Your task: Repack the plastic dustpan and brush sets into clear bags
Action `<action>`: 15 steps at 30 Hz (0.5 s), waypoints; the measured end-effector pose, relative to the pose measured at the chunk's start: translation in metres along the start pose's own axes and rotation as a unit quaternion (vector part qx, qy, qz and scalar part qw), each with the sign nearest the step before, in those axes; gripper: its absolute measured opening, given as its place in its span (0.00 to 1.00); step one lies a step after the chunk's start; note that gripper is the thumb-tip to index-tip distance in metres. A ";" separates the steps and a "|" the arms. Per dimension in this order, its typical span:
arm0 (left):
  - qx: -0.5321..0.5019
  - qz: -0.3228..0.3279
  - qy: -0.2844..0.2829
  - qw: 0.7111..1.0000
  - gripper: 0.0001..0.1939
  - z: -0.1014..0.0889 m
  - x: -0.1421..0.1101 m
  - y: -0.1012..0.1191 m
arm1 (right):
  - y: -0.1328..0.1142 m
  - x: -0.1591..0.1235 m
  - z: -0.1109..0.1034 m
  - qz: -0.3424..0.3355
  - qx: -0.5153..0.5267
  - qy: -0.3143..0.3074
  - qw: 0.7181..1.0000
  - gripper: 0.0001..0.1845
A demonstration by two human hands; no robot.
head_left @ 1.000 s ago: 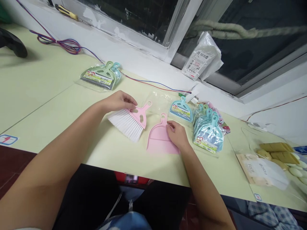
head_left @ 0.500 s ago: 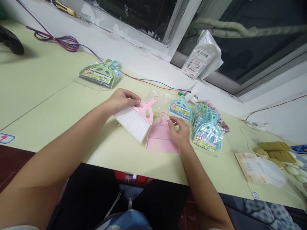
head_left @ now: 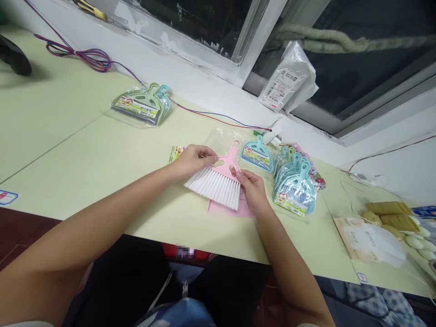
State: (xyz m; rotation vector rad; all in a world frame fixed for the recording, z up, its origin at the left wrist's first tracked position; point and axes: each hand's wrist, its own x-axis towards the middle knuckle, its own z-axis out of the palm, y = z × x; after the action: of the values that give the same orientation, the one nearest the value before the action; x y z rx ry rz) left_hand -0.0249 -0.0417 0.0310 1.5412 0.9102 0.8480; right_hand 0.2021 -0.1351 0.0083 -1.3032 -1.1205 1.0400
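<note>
A pink hand brush (head_left: 218,184) with white bristles lies across the pink dustpan (head_left: 214,208), hiding most of it. My left hand (head_left: 195,161) pinches the brush at the left end of its head. At the other end, my right hand (head_left: 252,187) grips the brush head between thumb and fingers; its fingers partly cover the dustpan's side. The brush handle points away from me, toward a clear plastic bag (head_left: 221,136) on the table. A printed label card (head_left: 176,152) shows from behind my left hand.
Bagged blue brush sets (head_left: 295,188) stand in a row at right, beside a single blue set (head_left: 257,153). Green and blue bagged sets (head_left: 141,104) lie at back left. Coiled wire (head_left: 91,60), a screwdriver (head_left: 90,9) and a white package (head_left: 282,84) are near the window.
My left hand has carried the brush rightward over the dustpan, uncovering the label card. My right hand has let go of the dustpan's edge and taken hold of the brush.
</note>
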 end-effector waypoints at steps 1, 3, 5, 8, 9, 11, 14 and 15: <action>0.020 0.000 -0.025 0.999 0.13 -0.002 0.000 0.000 | -0.002 0.000 -0.001 -0.012 -0.014 0.009 1.000 0.16; 0.045 -0.001 -0.081 0.996 0.15 -0.006 0.000 0.000 | -0.006 -0.001 -0.002 -0.041 -0.052 0.030 0.997 0.16; 0.043 0.004 -0.130 0.991 0.15 -0.008 -0.001 0.000 | -0.010 0.000 -0.005 -0.067 -0.106 0.047 0.991 0.17; 0.017 0.006 -0.162 0.987 0.12 -0.005 -0.002 0.000 | -0.013 0.002 -0.011 -0.088 -0.198 0.063 0.974 0.18; 0.011 0.006 -0.159 0.987 0.12 -0.003 -0.002 0.000 | -0.014 0.001 -0.013 -0.108 -0.233 0.076 0.964 0.19; 0.007 0.006 -0.146 0.989 0.11 0.002 -0.004 0.000 | -0.019 -0.002 -0.014 -0.182 -0.313 0.123 0.924 0.19; 0.013 0.014 -0.118 0.993 0.12 0.009 -0.007 0.002 | -0.029 -0.011 -0.008 -0.283 -0.415 0.154 0.851 0.14; 0.017 0.020 -0.109 0.994 0.12 0.012 -0.008 0.003 | -0.032 -0.014 -0.005 -0.293 -0.438 0.139 0.839 0.13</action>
State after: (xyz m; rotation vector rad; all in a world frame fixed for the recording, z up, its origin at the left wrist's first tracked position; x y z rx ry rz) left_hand -0.0177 -0.0547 0.0322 1.6503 0.7406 0.6797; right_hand 0.2031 -0.1499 0.0397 -1.5567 -1.6975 -0.1842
